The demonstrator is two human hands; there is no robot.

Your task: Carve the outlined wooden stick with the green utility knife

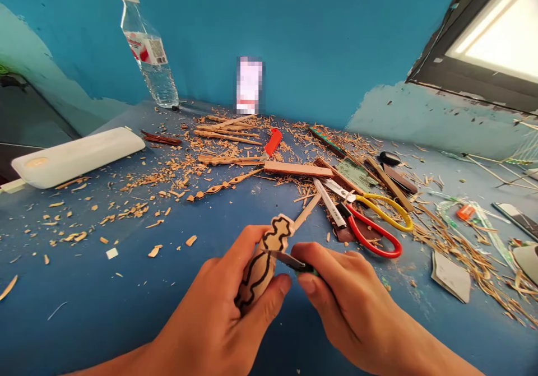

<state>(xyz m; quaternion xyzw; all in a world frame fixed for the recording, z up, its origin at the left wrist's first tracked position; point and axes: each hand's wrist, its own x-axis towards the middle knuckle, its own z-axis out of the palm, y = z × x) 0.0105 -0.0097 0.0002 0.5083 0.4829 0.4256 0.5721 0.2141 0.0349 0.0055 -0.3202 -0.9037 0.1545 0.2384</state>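
Observation:
My left hand [235, 292] is closed round a flat piece of wood [277, 231] with a wavy black outline drawn on its face. The piece is tilted, its scalloped top end standing out past my fingers. In my right hand [340, 292] I grip a small knife [290, 261], its dark handle mostly covered by my fingers. The blade lies across the wood, touching it near the narrow waist of the outline. My left thumb rests along the wood's edge close below the blade.
Scissors with red and yellow handles [374, 236], a marker [330, 202] and a wood block [297, 168] lie beyond my hands. A red-handled tool [273, 142] is among carved sticks and shavings. A water bottle [151, 56] and a white oblong object [79, 157] are left.

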